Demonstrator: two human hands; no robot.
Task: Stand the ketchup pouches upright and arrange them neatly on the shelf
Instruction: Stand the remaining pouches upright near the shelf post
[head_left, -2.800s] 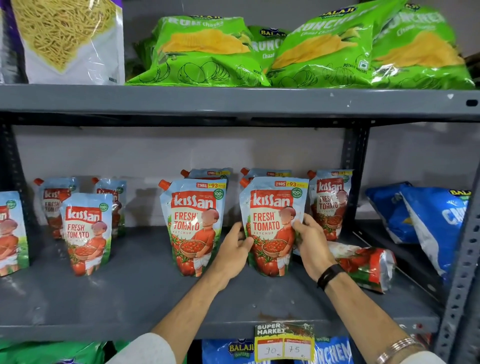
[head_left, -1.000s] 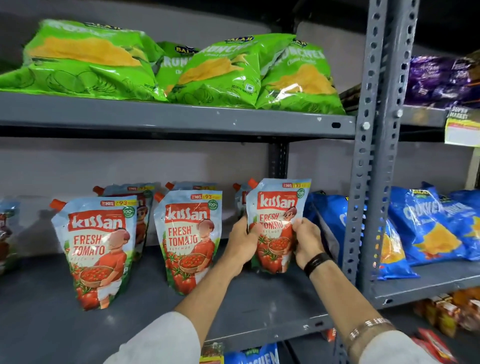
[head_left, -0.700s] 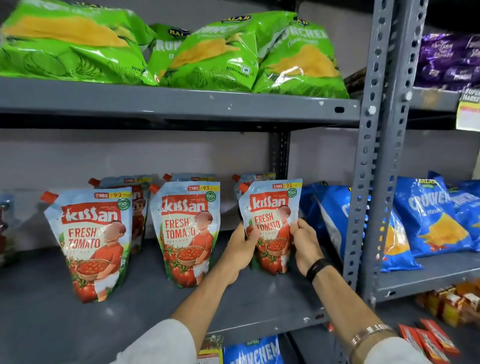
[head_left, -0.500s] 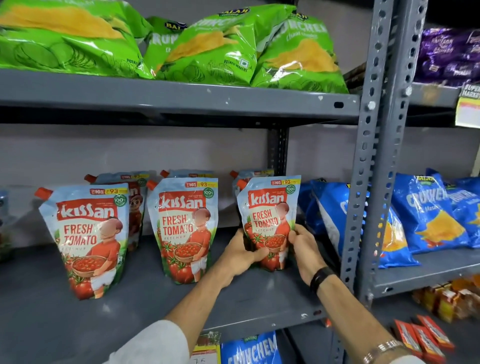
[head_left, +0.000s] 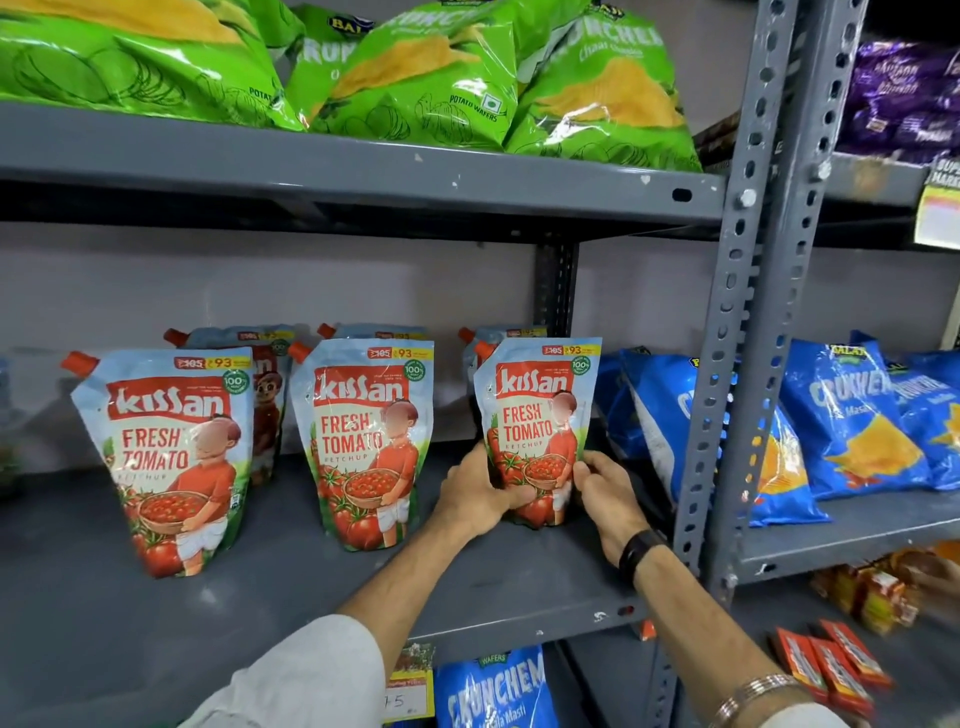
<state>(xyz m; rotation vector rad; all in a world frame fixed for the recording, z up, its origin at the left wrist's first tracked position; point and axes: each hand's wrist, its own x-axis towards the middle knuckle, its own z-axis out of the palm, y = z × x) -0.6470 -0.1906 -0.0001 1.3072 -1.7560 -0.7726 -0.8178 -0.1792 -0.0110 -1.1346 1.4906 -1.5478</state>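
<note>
**Both hands on the right-hand pouch**

The grey shelf (head_left: 519, 587) carries a front row of three ketchup pouches, all upright and facing out. The upper shelf (head_left: 363, 166) above it holds green crisp bags (head_left: 431, 88). To the right of the slotted upright (head_left: 737, 322), a neighbouring shelf carries blue crisp bags (head_left: 852, 421), some of which lean in behind the upright toward the ketchup.

The left pouch (head_left: 171, 457) stands nearest the shelf's front edge and tilts slightly. The middle pouch (head_left: 363, 441) stands farther back, apart from it. The right pouch (head_left: 537, 426) stands toward the shelf's right end, its base on the shelf. Behind the front row, more pouches (head_left: 265, 364) stand near the back wall, mostly hidden.

The left hand (head_left: 478, 493) wraps the right pouch's lower left edge, thumb across its front. The right hand (head_left: 605, 483) presses the lower right edge, fingers curled on the side. The pouch is clasped between the two hands. A black band (head_left: 639, 551) sits on the right wrist.

Price tags (head_left: 410, 686) hang under the shelf's front edge.
</note>
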